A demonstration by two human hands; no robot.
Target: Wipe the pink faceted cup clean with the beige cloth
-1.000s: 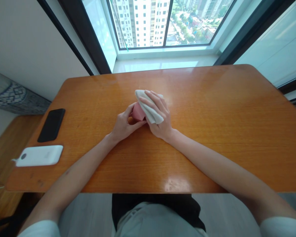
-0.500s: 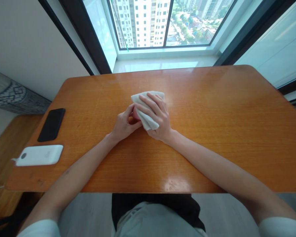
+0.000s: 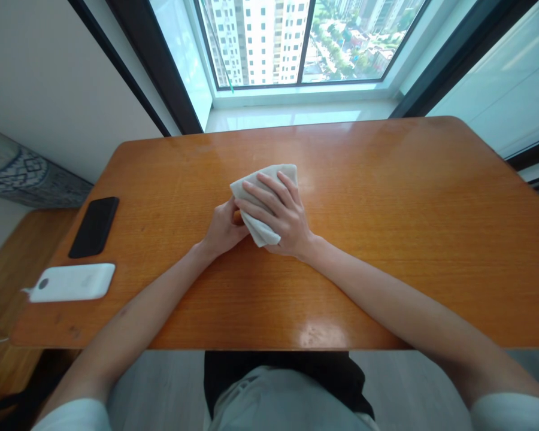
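White cloth (image 3: 261, 234), one piece, gripped under right hand (image 3: 282, 218); left hand (image 3: 224, 230) curled against it, hold unclear.

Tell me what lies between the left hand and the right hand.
The head view shows a crumpled white cloth between the left hand and right hand, the right hand on top; anything wrapped inside is hidden.
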